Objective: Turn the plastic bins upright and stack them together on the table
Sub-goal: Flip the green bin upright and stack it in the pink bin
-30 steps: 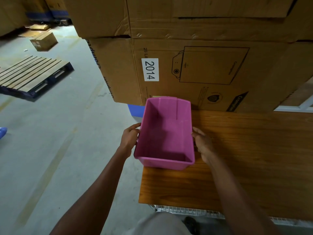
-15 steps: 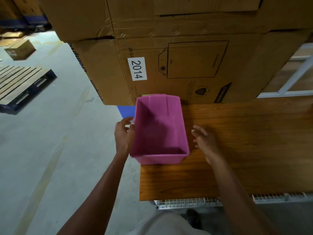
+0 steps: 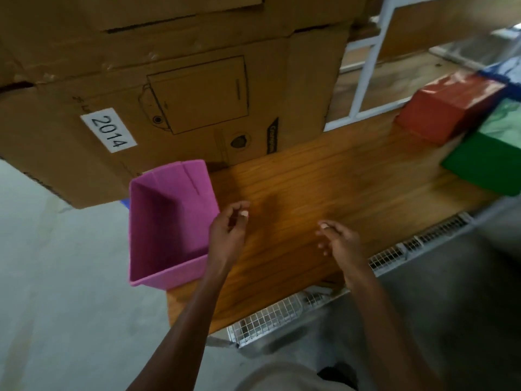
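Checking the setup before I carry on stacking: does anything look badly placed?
Yes. The pink bin stands upright but overhangs the table's left edge, so it might tip. The red bin and green bin still lie upside down.

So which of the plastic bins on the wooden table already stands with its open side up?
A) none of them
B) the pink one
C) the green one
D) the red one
B: the pink plastic bin shows its hollow inside, while the red plastic bin and green plastic bin show only closed sides.
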`<state>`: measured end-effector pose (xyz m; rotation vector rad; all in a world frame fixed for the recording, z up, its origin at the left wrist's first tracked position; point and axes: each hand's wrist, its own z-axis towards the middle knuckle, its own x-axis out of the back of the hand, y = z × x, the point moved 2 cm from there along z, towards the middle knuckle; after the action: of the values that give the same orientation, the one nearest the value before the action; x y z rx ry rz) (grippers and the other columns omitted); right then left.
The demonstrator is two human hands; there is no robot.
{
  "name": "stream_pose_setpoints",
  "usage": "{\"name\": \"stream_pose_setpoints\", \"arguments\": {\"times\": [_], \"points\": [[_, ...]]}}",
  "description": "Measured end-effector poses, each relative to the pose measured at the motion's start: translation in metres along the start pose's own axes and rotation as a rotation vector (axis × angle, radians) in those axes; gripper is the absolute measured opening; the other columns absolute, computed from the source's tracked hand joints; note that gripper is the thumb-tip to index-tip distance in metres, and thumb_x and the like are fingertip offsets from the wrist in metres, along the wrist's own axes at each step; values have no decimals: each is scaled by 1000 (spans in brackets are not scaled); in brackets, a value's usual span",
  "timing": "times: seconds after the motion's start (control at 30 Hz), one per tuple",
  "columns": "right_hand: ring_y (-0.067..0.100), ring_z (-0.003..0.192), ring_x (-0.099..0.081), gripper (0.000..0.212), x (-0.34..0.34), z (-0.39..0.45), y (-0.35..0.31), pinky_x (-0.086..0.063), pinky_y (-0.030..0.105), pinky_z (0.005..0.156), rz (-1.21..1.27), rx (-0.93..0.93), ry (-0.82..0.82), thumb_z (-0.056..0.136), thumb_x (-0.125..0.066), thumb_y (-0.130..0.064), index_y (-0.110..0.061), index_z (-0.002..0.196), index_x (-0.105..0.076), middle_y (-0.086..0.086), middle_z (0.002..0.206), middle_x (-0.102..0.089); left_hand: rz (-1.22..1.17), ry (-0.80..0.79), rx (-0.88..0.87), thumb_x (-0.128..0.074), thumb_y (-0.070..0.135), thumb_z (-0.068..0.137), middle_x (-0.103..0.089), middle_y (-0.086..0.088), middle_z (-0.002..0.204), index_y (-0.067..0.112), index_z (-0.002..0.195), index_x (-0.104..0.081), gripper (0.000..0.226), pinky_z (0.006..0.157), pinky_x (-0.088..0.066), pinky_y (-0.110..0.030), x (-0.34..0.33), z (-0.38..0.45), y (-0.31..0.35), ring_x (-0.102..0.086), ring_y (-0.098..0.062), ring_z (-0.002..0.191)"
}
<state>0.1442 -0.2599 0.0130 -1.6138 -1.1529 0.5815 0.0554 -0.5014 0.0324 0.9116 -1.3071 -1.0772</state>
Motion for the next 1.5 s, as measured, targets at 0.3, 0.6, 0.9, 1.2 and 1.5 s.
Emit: {"name": "stream_pose_setpoints", "arguments": {"times": [0.3, 0.6, 0.9, 1.2, 1.5], "points": [[18, 81, -66, 19, 183, 29, 51, -52, 29, 65, 56, -128, 165, 107, -56, -22, -25, 111, -75, 4, 105, -75, -20, -366, 116, -52, 18, 107, -68, -11, 118, 21, 126, -68, 25, 67, -46, -22, -204, -23, 24, -61, -16, 94], [15, 73, -63, 18, 342, 96, 65, -49, 27, 62, 68, -187, 321, 103, -62, -26, -15, 110, -75, 7, 100, -76, -16, -531, 258, -48, 17, 108, -68, -5, 120, 25, 125, -65, 26, 72, -48, -27, -369, -28, 50, -64, -20, 98], [18, 82, -66, 23, 450, 212, 63, -49, 33, 70, 122, -216, 447, 102, -61, -24, -18, 120, -73, 1, 105, -75, 50, -623, 231, -52, 22, 107, -69, -4, 109, 36, 112, -67, 21, 62, -47, -21, -510, 63, 71, -63, -15, 83], [33, 121, -62, 35, 528, 295, 38, -52, 35, 73, 239, -251, 514, 106, -55, -33, -17, 137, -64, 11, 135, -64, 77, -681, 26, -55, 31, 105, -70, 1, 114, 31, 124, -68, 23, 72, -55, -34, -642, 152, 133, -67, -17, 95], [26, 118, -51, 21, 571, 347, 28, -45, 50, 112, 390, -368, 387, 113, -39, -31, -22, 109, -57, 0, 113, -55, 209, -564, 11, -61, 34, 102, -40, -10, 159, 24, 157, -44, 58, 116, -42, -47, -747, 188, 161, -44, -29, 143]]}}
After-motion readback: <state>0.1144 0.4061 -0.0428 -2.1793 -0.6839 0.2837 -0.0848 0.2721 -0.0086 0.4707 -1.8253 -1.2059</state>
